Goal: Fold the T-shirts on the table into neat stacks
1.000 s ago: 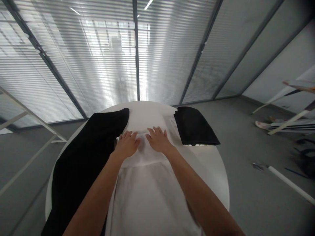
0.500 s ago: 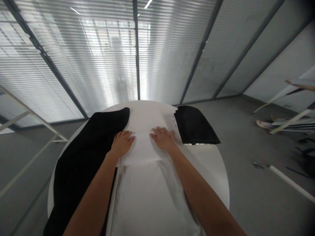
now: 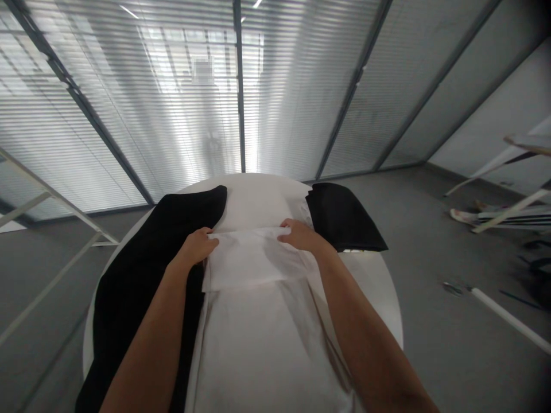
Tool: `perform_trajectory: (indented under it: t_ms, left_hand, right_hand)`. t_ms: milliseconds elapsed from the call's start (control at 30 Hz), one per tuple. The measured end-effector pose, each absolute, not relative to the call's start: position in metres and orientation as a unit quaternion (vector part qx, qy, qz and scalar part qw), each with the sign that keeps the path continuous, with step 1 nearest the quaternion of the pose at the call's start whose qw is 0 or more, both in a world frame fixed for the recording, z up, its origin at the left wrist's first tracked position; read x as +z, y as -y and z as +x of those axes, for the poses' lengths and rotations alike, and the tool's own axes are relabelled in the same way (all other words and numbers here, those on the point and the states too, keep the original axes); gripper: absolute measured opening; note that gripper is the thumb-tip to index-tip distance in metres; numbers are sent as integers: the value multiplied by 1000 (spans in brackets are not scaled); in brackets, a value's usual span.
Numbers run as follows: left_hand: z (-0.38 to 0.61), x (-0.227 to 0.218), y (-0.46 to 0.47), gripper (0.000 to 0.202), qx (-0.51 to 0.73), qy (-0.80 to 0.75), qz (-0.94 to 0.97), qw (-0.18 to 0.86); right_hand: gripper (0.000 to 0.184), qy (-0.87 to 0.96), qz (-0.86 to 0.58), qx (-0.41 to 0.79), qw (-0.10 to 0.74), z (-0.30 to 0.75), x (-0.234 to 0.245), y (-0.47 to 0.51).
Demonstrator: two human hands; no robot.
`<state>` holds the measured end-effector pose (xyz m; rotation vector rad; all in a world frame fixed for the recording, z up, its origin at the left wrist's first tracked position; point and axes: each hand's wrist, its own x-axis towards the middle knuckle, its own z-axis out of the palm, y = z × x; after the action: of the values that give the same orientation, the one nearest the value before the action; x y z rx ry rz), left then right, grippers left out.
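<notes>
Frosted glass partitions with horizontal blinds point(image 3: 163, 97) rise behind a round white table point(image 3: 376, 287), which stands on a grey floor point(image 3: 430, 229). A straight white tube point(image 3: 512, 318) lies on the floor to the right, and a pale metal frame point(image 3: 43, 212) stands at the left. On the table, a long white fabric garment point(image 3: 258, 344) lies lengthwise, with a doubled-over flap point(image 3: 253, 258) across it. A draped black fabric piece point(image 3: 142, 298) lies along its left side, touching it, and a folded black cloth point(image 3: 344, 218) sits just beyond its right side. The left hand point(image 3: 196, 246) and right hand point(image 3: 303, 236) sit at opposite ends of the flap's upper edge, their fingers together and lightly curled over the fabric. Whether the thumbs pinch beneath that edge, I cannot tell.
</notes>
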<state>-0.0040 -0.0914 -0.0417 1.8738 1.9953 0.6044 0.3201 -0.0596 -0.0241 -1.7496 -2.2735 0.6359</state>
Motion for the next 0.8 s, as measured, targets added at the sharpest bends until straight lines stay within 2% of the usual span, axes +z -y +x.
perform_trajectory:
  t_ms: [100, 167, 333, 467, 633, 800]
  left_hand:
    - [-7, -36, 92, 17, 211, -720, 616, 239]
    - [-8, -31, 95, 17, 222, -725, 574, 310]
    - [-4, -18, 104, 22, 263, -712, 485, 433]
    - [3, -16, 106, 25, 319, -694, 470, 442]
    - [7, -18, 102, 28, 416, -660, 471, 411]
    - [9, -19, 97, 34, 538, -575, 457, 414]
  right_hand:
    - [49, 751, -607, 241, 93, 322, -22, 58]
    - [50, 745, -611, 253, 83, 322, -21, 56]
    - [31, 716, -620, 305, 107, 325, -23, 53]
    - [19, 698, -602, 333, 199, 327, -25, 54]
    - [17, 711, -598, 248, 273, 326, -21, 53]
    - [28, 603, -584, 358, 409, 319, -14, 52]
